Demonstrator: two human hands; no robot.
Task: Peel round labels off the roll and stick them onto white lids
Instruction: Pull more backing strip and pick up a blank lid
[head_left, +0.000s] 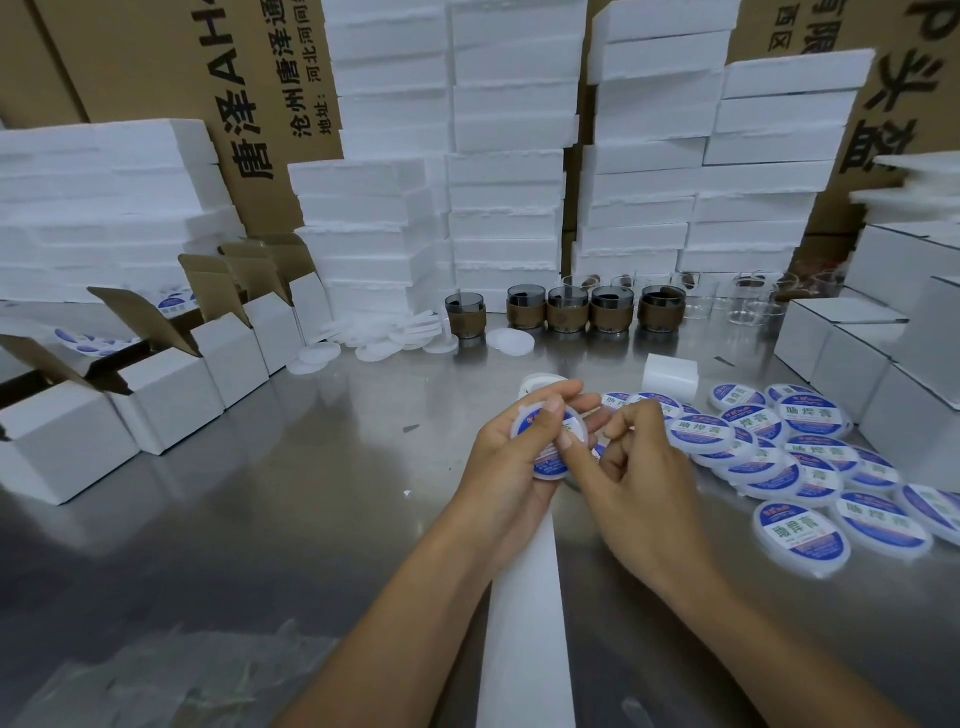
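Open steel table (270, 519) lies lower left of the hands, hemmed by white cartons (171, 395) at left and labelled lids (802, 530) at right. Centre frame, the left hand (511, 467) clamps a blue-and-white labelled lid (545, 457), thumb on top. The right hand (639, 467) presses its forefinger on the label, other fingers curled, above the white backing strip (524, 623).
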